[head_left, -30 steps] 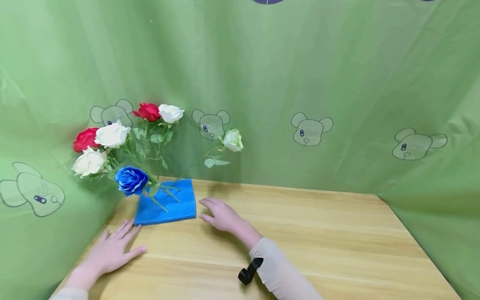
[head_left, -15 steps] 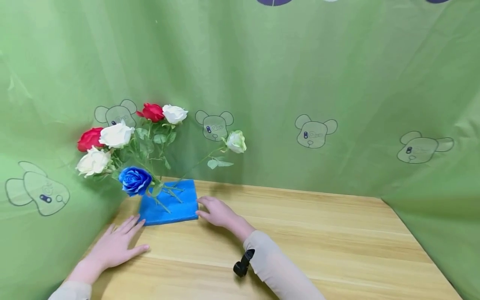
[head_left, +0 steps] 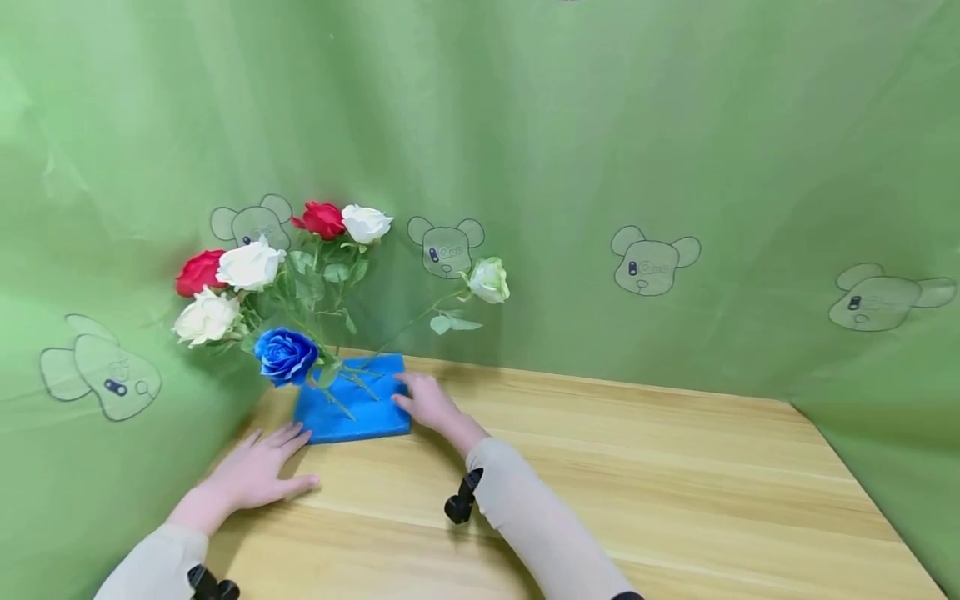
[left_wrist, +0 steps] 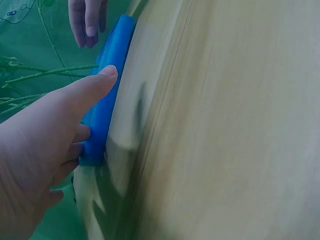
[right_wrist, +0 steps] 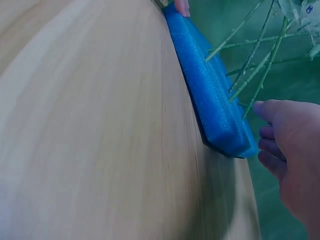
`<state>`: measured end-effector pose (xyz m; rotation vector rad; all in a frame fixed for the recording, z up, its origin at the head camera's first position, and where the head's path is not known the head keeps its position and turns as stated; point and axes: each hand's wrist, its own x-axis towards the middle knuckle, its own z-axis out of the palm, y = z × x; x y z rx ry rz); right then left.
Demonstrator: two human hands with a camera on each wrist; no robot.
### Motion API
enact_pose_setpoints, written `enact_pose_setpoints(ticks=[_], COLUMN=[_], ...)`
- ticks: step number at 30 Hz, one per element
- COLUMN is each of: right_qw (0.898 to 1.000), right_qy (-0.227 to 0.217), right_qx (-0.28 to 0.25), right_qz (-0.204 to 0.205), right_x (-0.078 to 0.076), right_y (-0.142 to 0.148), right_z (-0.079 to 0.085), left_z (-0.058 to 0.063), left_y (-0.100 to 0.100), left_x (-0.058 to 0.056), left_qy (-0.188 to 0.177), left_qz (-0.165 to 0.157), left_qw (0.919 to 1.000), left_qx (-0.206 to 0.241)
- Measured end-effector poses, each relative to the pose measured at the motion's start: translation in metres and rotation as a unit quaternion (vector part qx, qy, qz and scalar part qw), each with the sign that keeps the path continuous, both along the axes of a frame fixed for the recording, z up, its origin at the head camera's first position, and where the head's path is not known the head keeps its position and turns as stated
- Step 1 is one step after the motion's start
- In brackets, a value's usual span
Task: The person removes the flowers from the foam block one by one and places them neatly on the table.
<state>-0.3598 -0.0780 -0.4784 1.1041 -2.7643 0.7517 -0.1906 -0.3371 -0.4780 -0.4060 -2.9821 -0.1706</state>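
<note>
A flat blue foam block (head_left: 375, 427) lies at the back left of the table with several stems stuck in it. Its flowers include a blue rose (head_left: 286, 357), a red rose (head_left: 201, 272), a white rose (head_left: 251, 264) and a pale green rose (head_left: 489, 280) that leans right. My left hand (head_left: 253, 473) lies with spread fingers at the block's front left corner. Over the block's right edge is my right hand (head_left: 433, 403), its fingers loosely bent and holding nothing; in the right wrist view its thumb (right_wrist: 265, 109) is close to the stems, contact unclear.
The wooden table (head_left: 675, 483) extends to the right and front. Behind it and at both sides hangs a green curtain (head_left: 555, 150) printed with bear faces. The rose heads are close to the curtain at the left.
My right hand has moved left and farther back, from beside the block to over its right edge. My left hand has shifted slightly forward. The head view has turned a little left.
</note>
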Motion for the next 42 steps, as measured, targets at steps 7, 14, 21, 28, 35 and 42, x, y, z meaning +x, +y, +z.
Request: enact_pose_setpoints(ticks=[7,14,21,28,35,42], right_qw=[0.998,0.996,0.995,0.994,0.998,0.996], right_qy=[-0.053,-0.074,-0.075,-0.071,-0.027,-0.005], right_qx=[-0.023,-0.041,-0.053,-0.072,-0.038,-0.039], right_qz=[-0.028,-0.017,-0.030,-0.037,-0.053,-0.078], right_x=[-0.015,-0.021,-0.028,-0.029,-0.030,-0.030], right_y=[-0.011,-0.028,-0.041,-0.050,-0.056,-0.065], right_z=[-0.003,-0.006,-0.013,-0.017,-0.020,-0.022], left_z=[0.007,0.004,0.002,0.000,-0.004,-0.007], left_y=[0.003,0.000,0.002,0.000,0.000,-0.002], left_x=[-0.008,-0.005,-0.008,-0.009,-0.012,-0.013], left_qy=[-0.028,-0.032,-0.030,-0.038,-0.034,-0.036], left_qz=[0.003,0.017,0.016,0.024,0.023,0.026], left_qw=[0.9996,0.9993,0.9994,0.9989,0.9991,0.9990], left_qx=[0.001,0.003,0.008,0.013,0.009,0.011])
